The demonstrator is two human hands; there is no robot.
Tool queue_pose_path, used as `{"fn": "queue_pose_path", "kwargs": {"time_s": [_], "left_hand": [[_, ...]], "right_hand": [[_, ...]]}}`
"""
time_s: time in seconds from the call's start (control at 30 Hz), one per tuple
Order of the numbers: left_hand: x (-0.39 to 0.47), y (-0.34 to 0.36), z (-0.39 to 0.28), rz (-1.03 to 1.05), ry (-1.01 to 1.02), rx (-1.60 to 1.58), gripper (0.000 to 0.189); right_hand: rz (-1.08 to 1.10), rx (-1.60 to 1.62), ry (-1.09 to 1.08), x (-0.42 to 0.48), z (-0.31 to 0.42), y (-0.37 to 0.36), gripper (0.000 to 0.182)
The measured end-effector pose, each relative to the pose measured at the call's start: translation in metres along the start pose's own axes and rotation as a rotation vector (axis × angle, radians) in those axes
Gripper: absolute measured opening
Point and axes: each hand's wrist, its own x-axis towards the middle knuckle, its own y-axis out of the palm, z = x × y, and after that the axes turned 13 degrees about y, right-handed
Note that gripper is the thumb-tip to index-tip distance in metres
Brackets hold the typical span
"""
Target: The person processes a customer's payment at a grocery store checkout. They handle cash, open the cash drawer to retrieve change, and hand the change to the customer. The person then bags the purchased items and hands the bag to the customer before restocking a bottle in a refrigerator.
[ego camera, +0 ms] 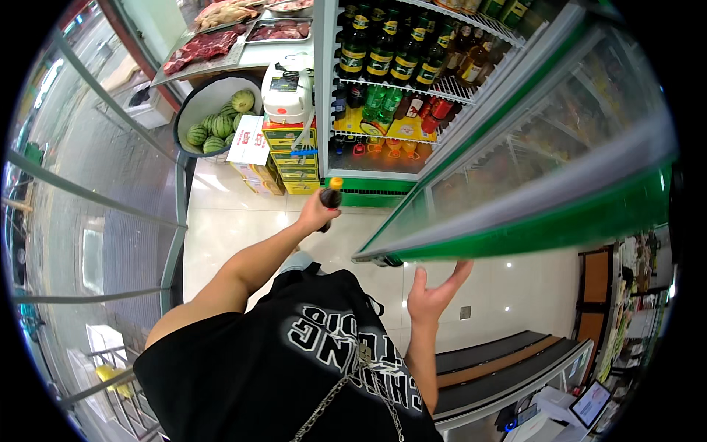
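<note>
My left hand (316,214) grips a dark bottle (331,198) with a yellow cap, held out in front of the open display fridge (364,174). Several dark bottles with yellow labels (381,61) stand on an upper fridge shelf. Below them are green plastic bottles (382,104) and red cans (436,115). The glass fridge door (513,221), framed in green and grey, is swung wide to the right. Close under its lower edge is my right hand (433,295), thumb and fingers apart and holding nothing; whether its fingertips touch the door cannot be told.
Left of the fridge, a white appliance (286,91) sits on stacked cartons (293,160), beside a tub (185,119) of watermelons. Raw meat (201,50) lies on a counter behind. A glazed metal frame (99,199) lines the left; a checkout counter (497,364) stands lower right.
</note>
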Motion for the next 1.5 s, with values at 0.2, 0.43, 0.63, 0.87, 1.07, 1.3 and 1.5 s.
{"fn": "queue_pose_path", "kwargs": {"time_s": [0.2, 0.43, 0.63, 0.87, 1.07, 1.3, 1.5], "left_hand": [[0.073, 0.064, -0.023, -0.007, 0.069, -0.033, 0.072], [0.18, 0.096, -0.024, -0.201, 0.093, -0.166, 0.069], [0.284, 0.081, -0.011, -0.393, 0.164, -0.011, 0.063], [0.344, 0.068, 0.035, -0.359, 0.081, -0.036, 0.075], [0.374, 0.072, 0.065, -0.362, 0.189, -0.116, 0.062], [0.407, 0.1, 0.117, -0.416, 0.273, -0.148, 0.038], [0.408, 0.107, 0.121, -0.422, 0.236, -0.137, 0.044]], "right_hand": [[0.014, 0.159, 0.22, -0.04, -0.021, -0.012, 0.085], [-0.319, 0.267, 0.309, -0.02, -0.018, -0.012, 0.078], [-0.525, 0.093, 0.468, -0.001, -0.04, -0.018, 0.064], [-0.677, 0.15, 0.54, 0.016, -0.043, -0.015, 0.038], [-0.726, -0.077, 0.48, 0.018, -0.05, -0.014, 0.035], [-0.782, -0.104, 0.534, 0.022, -0.038, -0.007, 0.035], [-0.784, -0.112, 0.55, 0.02, -0.033, -0.005, 0.036]]}}
